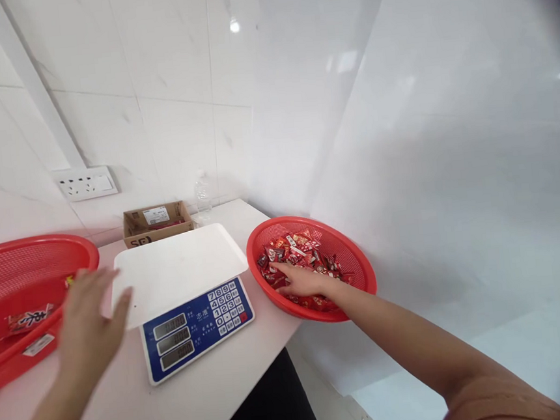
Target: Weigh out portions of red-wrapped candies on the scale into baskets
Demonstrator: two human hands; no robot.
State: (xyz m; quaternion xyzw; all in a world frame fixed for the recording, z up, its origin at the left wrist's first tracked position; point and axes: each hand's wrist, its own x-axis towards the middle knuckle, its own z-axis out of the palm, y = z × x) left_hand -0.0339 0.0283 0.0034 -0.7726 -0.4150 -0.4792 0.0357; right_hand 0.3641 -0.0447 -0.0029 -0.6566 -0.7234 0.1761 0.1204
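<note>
My right hand (299, 281) reaches into the right red basket (339, 241), its fingers apart and touching the red candy packets (306, 250) heaped inside. My left hand (89, 318), slightly blurred, is spread above the table between the left red basket (28, 248) and the scale's white tray (177, 268); nothing is in it. A blue keypad panel (199, 328) with three small displays is at the scale's front. One red packet (27, 320) lies in the left basket, and a small yellow item (69, 280) shows near its right side.
An open cardboard box (156, 224) and a clear plastic bottle (203, 194) stand behind the scale on the white table (126, 413). A socket panel (86, 183) is on the tiled wall. The right basket overhangs the table's right edge, close to the wall.
</note>
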